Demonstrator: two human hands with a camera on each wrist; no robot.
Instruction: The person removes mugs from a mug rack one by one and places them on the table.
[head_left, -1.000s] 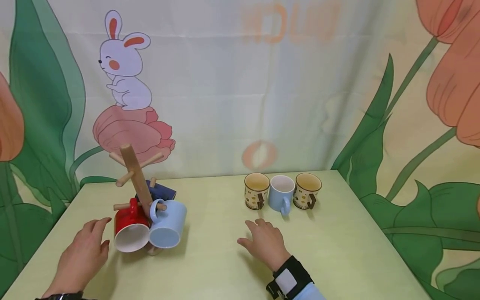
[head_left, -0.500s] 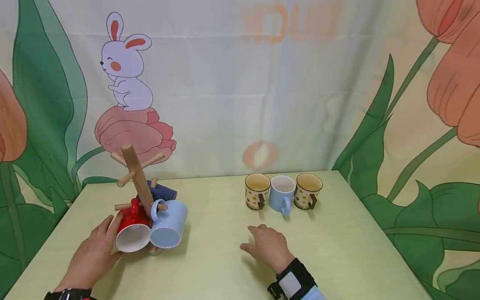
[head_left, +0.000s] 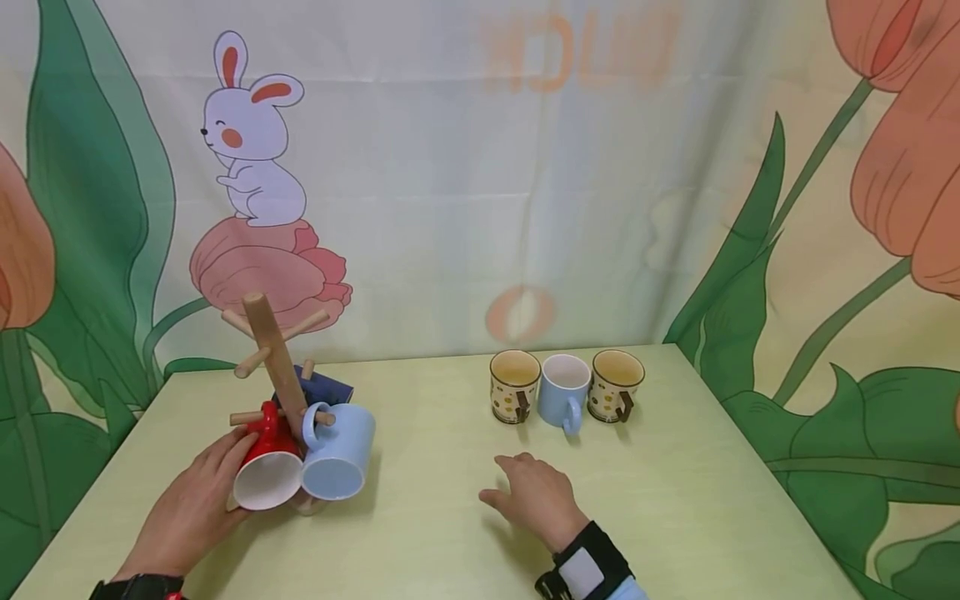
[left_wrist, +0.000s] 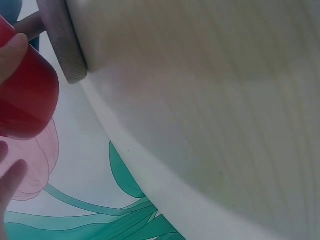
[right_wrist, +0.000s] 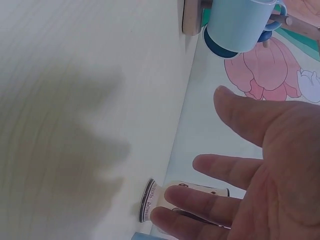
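In the head view, the left hand grasps the red mug from its outer side, thumb low and fingers along the wall, probably because the handle is looped over a peg of the wooden mug stand and leaves the body free to hold. The mug hangs tilted, mouth facing the person. Just to its right, away from that hand, a large light blue mug hangs the same way; beyond them a dark blue mug is partly hidden.

The right hand is relaxed and holds nothing above the worktop. Ahead of it a small blue mug stands upright between two patterned mugs, their handles turned toward the person, perhaps for easy reach.

The left wrist view shows the red mug between thumb and fingers, near the stand's base.

In the right wrist view, the fingers are spread, apart from the hanging light blue mug.
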